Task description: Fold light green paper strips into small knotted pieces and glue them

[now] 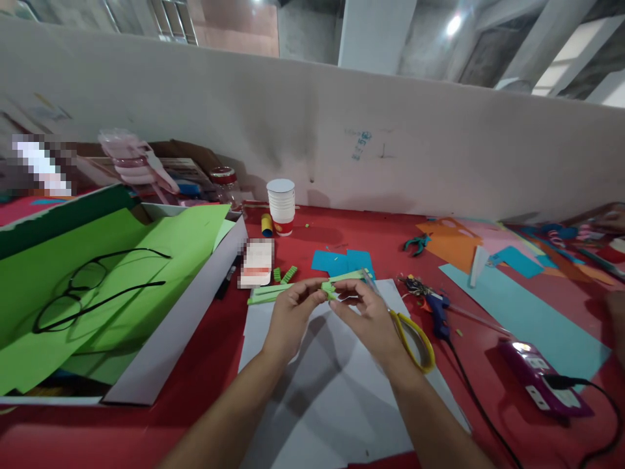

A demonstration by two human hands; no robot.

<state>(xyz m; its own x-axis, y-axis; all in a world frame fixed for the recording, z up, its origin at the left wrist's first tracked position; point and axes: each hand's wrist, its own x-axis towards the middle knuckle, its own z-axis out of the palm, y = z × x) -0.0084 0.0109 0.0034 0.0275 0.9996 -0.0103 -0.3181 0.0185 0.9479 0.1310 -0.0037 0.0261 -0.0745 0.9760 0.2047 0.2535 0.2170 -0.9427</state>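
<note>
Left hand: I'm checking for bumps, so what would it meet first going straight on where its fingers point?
Beyond the small green paper piece at its fingertips, the left hand would probably meet the right hand's fingertips first; exact depth is unclear.

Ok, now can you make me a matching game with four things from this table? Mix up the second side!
Things:
1. Glasses
2. Stack of paper cups
3. Scissors
4. Glue gun

Places and colours:
A. Has yellow handles
B. Stands by the wall, next to a small yellow roll
C. Dark blue
D. On green paper, in the big box

Right pairs: 1-D, 2-B, 3-A, 4-C
</note>
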